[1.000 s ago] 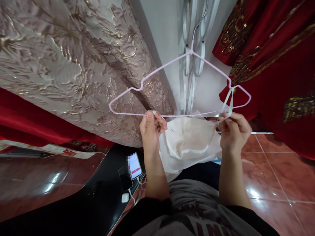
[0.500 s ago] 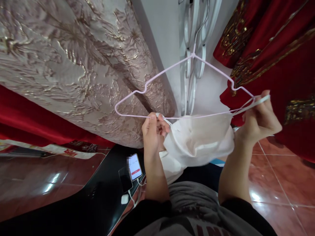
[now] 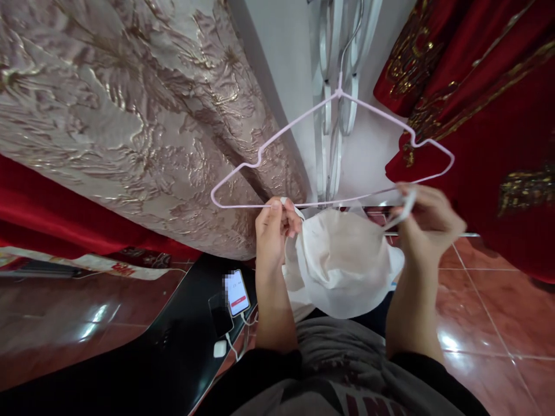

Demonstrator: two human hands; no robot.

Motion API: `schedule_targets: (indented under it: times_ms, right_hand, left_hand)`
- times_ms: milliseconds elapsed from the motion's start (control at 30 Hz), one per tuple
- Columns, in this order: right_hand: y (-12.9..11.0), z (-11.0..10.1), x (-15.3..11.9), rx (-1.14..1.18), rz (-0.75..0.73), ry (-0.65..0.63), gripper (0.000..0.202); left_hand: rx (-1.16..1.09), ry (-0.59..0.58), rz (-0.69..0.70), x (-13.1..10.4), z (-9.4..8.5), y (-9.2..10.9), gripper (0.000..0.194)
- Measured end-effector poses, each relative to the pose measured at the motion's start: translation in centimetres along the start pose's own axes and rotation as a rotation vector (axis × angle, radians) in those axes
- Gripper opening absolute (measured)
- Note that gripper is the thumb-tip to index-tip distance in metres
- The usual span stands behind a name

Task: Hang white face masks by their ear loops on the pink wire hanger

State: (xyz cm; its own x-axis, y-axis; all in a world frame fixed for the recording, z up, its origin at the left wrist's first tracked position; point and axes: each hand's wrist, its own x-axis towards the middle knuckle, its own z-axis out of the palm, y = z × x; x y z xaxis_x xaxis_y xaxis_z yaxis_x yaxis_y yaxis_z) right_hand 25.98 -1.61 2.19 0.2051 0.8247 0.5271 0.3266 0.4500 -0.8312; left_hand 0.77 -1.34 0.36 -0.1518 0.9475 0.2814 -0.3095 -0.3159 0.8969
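A pale pink hanger (image 3: 339, 92) hangs in front of me, its metal hook reaching up toward the top of the view. My left hand (image 3: 273, 231) is closed at the hanger's bottom bar, pinching a white strap. Below the bar spreads a thin white garment with straps (image 3: 344, 254), crumpled and draped over my lap. Near the right part of the bar, my right hand (image 3: 429, 222) is closed on the garment's other strap, which loops around its fingers. That hand is slightly blurred, and the hanger's right corner is free of the strap.
Pinkish embossed fabric with gold threads (image 3: 151, 127) hangs at the left, and red cloth with gold sequins (image 3: 489, 115) at the right. White curled metalwork (image 3: 327, 115) stands behind the hanger. Two phones, one lit (image 3: 237, 293), lie with cables on a black surface (image 3: 143, 358).
My right hand has moved left and slightly down, drawing the strap off the hanger's right corner. The white garment has bunched inward and lower. My left hand has barely shifted.
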Motion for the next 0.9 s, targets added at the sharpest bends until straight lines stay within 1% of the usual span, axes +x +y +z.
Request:
schedule_targets:
  times_ms: [133, 200, 233, 267, 300, 367, 433, 500, 567, 633, 667, 767, 800, 833, 900]
  right_hand:
    - [0.0, 1.4, -0.9, -0.017, -0.001, 0.008, 0.032]
    - [0.0, 2.3, -1.3, -0.023, -0.033, 0.011, 0.026]
    - [0.1, 2.6, -1.4, -0.023, -0.057, 0.021, 0.023]
    - [0.1, 2.8, -1.5, -0.022, -0.081, 0.033, 0.022]
    - [0.2, 2.9, -1.5, -0.02, -0.101, 0.047, 0.021]
    - [0.5, 2.8, -1.5, -0.016, -0.12, 0.073, 0.021]
    - [0.8, 2.6, -1.5, -0.014, -0.115, 0.096, 0.022]
    - [1.1, 2.4, -1.5, -0.007, -0.101, 0.117, 0.024]
    - [1.3, 2.4, -1.6, 0.009, -0.082, 0.125, 0.026]
    - [1.5, 2.5, -1.7, 0.03, -0.073, 0.118, 0.027]
    - [1.6, 2.6, -1.7, 0.04, -0.073, 0.112, 0.026]
    - [1.6, 2.8, -1.7, 0.061, -0.072, 0.108, 0.023]
    - [1.6, 2.8, -1.7, 0.06, -0.068, 0.115, 0.022]
    - [1.5, 2.8, -1.6, 0.055, -0.061, 0.123, 0.021]
    - [1.5, 2.8, -1.6, 0.04, -0.046, 0.133, 0.022]
  left_hand:
    - [0.034, 0.037, -0.011, -0.4, 0.2, -0.1, 0.047]
    - [0.037, 0.048, 0.005, -0.5, -0.1, -0.2, 0.036]
    - [0.042, 0.076, 0.035, -0.5, -0.4, -0.3, 0.029]
    - [0.059, 0.134, 0.083, -0.4, -0.8, -0.4, 0.024]
    - [0.092, 0.215, 0.148, -0.3, -1.4, -0.6, 0.024]
    - [0.192, 0.41, 0.315, 0.1, -2.9, -0.9, 0.027]
    - [0.278, 0.555, 0.472, 0.5, -4.4, -0.9, 0.036]
    - [0.281, 0.643, 0.583, 0.9, -5.7, -0.5, 0.041]
    - [0.258, 0.697, 0.636, 1.2, -6.6, 0.1, 0.041]
    - [0.256, 0.679, 0.648, 1.5, -7.2, 0.9, 0.039]
    - [0.267, 0.63, 0.64, 1.7, -7.5, 1.2, 0.04]
    - [0.309, 0.419, 0.581, 2.6, -8.5, 1.8, 0.042]
    - [0.327, 0.365, 0.555, 3.0, -8.8, 2.0, 0.041]
    - [0.347, 0.331, 0.539, 3.3, -9.0, 2.0, 0.04]
    - [0.4, 0.314, 0.561, 3.7, -9.1, 2.1, 0.039]
